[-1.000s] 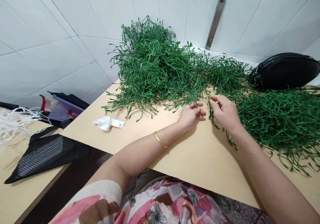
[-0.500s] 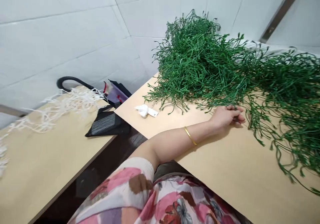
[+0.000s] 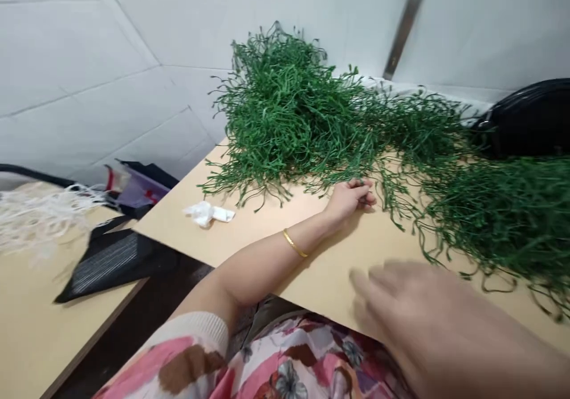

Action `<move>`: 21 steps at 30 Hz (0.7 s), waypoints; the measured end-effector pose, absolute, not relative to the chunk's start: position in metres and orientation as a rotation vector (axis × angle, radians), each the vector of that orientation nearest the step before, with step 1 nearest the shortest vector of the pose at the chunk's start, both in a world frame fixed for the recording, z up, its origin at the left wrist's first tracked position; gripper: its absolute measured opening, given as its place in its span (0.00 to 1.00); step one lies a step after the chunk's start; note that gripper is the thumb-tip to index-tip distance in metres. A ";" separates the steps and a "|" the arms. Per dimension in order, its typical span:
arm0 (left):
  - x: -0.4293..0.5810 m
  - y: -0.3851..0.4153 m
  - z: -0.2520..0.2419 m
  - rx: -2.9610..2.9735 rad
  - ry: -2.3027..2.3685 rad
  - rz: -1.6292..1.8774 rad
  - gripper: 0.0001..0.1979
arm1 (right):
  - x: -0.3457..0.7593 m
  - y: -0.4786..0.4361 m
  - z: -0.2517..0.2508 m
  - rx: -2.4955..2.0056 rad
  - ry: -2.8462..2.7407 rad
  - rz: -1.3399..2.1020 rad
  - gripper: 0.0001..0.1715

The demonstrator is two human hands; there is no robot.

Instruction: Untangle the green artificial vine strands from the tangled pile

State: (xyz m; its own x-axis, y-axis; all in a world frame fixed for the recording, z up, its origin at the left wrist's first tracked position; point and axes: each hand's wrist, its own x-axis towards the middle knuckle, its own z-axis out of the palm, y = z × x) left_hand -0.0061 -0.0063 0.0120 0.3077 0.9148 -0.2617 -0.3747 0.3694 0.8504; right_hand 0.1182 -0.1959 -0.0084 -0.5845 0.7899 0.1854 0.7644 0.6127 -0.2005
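My left hand (image 3: 350, 200) rests on the table at the near edge of a large heap of green artificial plant strands (image 3: 285, 114). Its fingers are curled together, pinching green strands whose dark bits show at the fingertips. A gold bangle (image 3: 294, 243) circles that wrist. Low on the right, my right hand (image 3: 414, 310) is over the table, smeared by motion. Its fingers are too blurred to show whether they hold anything. A second mass of green strands (image 3: 503, 215) lies beyond it to the right.
Crumpled white tissue (image 3: 202, 214) lies left of the heap on the wooden table (image 3: 249, 227). Across a gap, another table (image 3: 27, 304) bears white strands (image 3: 40, 215) and a black mesh-sided item (image 3: 107, 262). A black rounded object (image 3: 529, 120) stands at the back right, by the wall.
The view has swung right, bringing in the black rounded object. My right hand has come into the picture from the lower right. The left hand stays curled at the heap's edge.
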 end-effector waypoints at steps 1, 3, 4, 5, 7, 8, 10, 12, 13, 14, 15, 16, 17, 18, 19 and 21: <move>-0.006 -0.006 0.011 0.769 0.849 0.989 0.02 | 0.113 -0.161 0.019 -1.404 -2.566 0.138 0.12; -0.006 -0.005 0.010 0.775 0.827 1.022 0.06 | 0.109 -0.101 0.062 -1.668 -2.520 0.137 0.12; -0.006 -0.004 0.009 0.780 0.821 1.039 0.07 | 0.109 -0.079 0.075 -1.765 -2.489 0.134 0.13; -0.005 -0.003 0.009 0.784 0.821 1.057 0.08 | 0.111 -0.063 0.081 -1.821 -2.480 0.150 0.14; -0.005 -0.002 0.009 0.778 0.833 1.089 0.08 | 0.116 -0.045 0.075 -1.790 -2.495 0.220 0.14; -0.005 -0.002 0.010 0.767 0.842 1.102 0.08 | 0.118 -0.040 0.067 -1.763 -2.505 0.220 0.14; -0.006 -0.002 0.012 0.756 0.853 1.130 0.07 | 0.122 -0.031 0.050 -1.774 -2.506 0.171 0.16; -0.006 -0.004 0.015 0.776 0.855 1.176 0.06 | 0.126 -0.019 0.038 -1.825 -2.462 0.103 0.17; -0.006 -0.005 0.016 0.796 0.855 1.204 0.05 | 0.128 -0.011 0.035 -1.826 -2.420 0.076 0.17; -0.006 -0.006 0.017 0.821 0.857 1.230 0.06 | 0.131 -0.002 0.034 -1.793 -2.361 0.056 0.17; -0.006 -0.007 0.018 0.850 0.865 1.247 0.07 | 0.134 0.007 0.033 -1.722 -2.288 0.047 0.18; -0.005 -0.009 0.018 0.883 0.876 1.255 0.08 | 0.138 0.016 0.033 -1.633 -2.202 0.057 0.18; -0.005 -0.010 0.018 0.923 0.887 1.254 0.09 | 0.142 0.024 0.033 -1.545 -2.110 0.090 0.18; -0.004 -0.011 0.018 0.969 0.895 1.250 0.08 | 0.145 0.031 0.033 -1.477 -2.020 0.150 0.18; -0.004 -0.011 0.017 1.019 0.898 1.240 0.08 | 0.149 0.035 0.033 -1.437 -1.938 0.233 0.18; -0.004 -0.010 0.016 1.094 0.897 1.217 0.05 | 0.156 0.039 0.031 -1.455 -1.812 0.422 0.17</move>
State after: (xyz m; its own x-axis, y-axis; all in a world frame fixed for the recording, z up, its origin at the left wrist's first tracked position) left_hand -0.0037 -0.0103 0.0160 0.1531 0.9876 0.0340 -0.2601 0.0071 0.9656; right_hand 0.1559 0.0391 0.0308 -0.0617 0.9342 0.3513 0.6831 0.2962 -0.6675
